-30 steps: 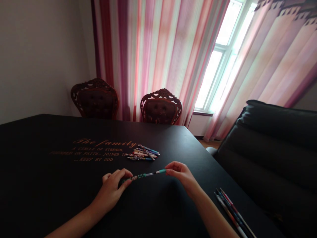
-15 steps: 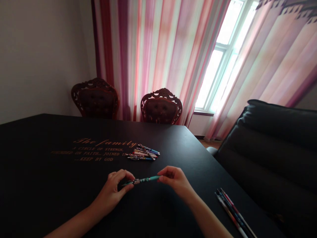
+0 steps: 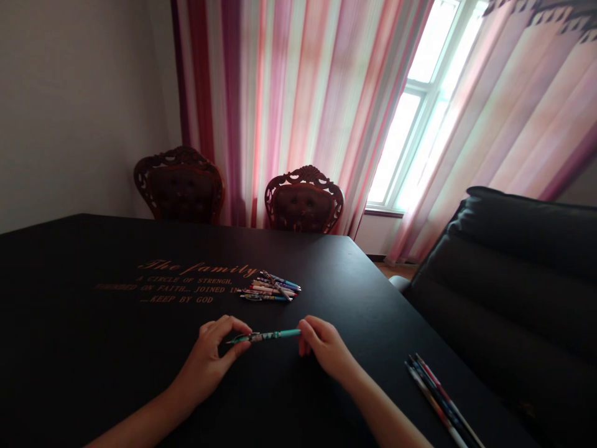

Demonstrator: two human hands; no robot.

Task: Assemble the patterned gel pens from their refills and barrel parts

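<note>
A green patterned pen (image 3: 270,336) is held level above the black table, between my two hands. My left hand (image 3: 212,348) pinches the clip end between thumb and fingers. At the other end, the thumb and curled fingers of my right hand (image 3: 326,345) close on the teal tip, which they hide. Just beyond my hands lies a loose pile of several pens (image 3: 270,287), crossing one another on the table.
To the right, a few pens (image 3: 438,398) lie side by side on the black table (image 3: 140,361), near its edge. A dark leather seat (image 3: 517,298) stands beyond that edge. Two carved chairs, one a dark chair (image 3: 305,202), stand behind the table.
My right hand has turned, its thumb now on top of the pen's teal end and its fingers curled under. My left hand has hardly moved. The pen piles are unchanged.
</note>
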